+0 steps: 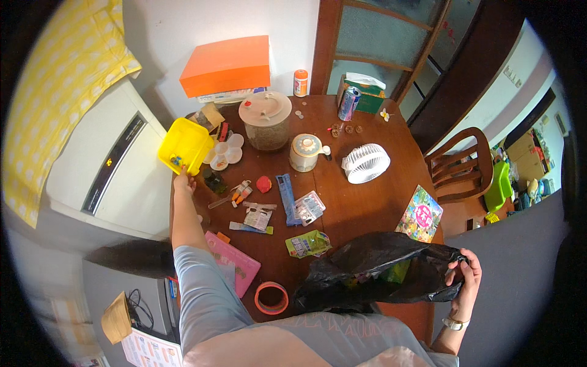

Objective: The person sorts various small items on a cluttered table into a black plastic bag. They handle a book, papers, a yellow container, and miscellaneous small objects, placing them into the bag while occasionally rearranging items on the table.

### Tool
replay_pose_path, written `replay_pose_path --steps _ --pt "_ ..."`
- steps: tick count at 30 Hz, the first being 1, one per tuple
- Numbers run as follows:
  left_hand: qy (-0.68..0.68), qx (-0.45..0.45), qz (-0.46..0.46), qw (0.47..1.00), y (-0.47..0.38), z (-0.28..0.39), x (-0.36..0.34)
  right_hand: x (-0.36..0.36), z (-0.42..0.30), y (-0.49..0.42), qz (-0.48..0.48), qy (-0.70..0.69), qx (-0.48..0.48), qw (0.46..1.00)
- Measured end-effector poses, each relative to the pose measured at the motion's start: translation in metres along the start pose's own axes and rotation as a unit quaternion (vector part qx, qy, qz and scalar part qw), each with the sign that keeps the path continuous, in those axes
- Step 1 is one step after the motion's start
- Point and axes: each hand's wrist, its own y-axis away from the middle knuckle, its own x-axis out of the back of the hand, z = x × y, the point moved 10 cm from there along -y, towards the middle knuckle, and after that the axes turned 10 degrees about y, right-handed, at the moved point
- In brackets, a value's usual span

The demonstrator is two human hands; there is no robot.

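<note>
My left hand reaches to the table's far left and grips the near rim of a yellow plastic basket, which is tilted and holds a few small blue items. A white round-compartment tray sits against the basket's right side. At the lower right, my right hand grips the edge of a black plastic bag. The bag's mouth gapes, and something green shows inside; the rest of its contents is hard to make out. A green packet lies just left of the bag.
On the wooden table stand a large lidded container, a lidded ceramic pot, a white fan, a drink can and a tissue box. A pink book and a tape roll lie nearby. A wooden chair stands right.
</note>
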Motion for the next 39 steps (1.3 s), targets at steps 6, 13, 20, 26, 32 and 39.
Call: replay_pose_path --steps 6,13,20,26,32,39 --pt "0.102 -0.069 -0.014 0.992 -0.034 0.013 0.018 -0.019 -0.004 -0.007 -0.042 0.018 0.001 0.999" --pt "0.058 -0.187 -0.082 0.977 0.010 0.079 0.068 -0.028 -0.019 -0.007 -0.069 0.093 0.018 0.993" --pt "0.028 -0.200 -0.244 0.948 0.203 0.139 0.082 -0.037 -0.031 0.010 -0.160 0.208 0.065 0.963" --pt "-0.056 -0.196 -0.337 0.919 0.370 0.120 0.044 -0.039 -0.067 0.025 -0.102 0.394 0.270 0.873" --pt "-0.103 -0.174 -0.437 0.876 0.480 0.080 -0.008 -0.050 -0.110 0.070 -0.043 0.417 0.489 0.765" --pt "-0.156 -0.214 -0.434 0.861 0.508 0.061 -0.030 -0.129 -0.037 0.100 -0.342 0.361 0.416 0.761"
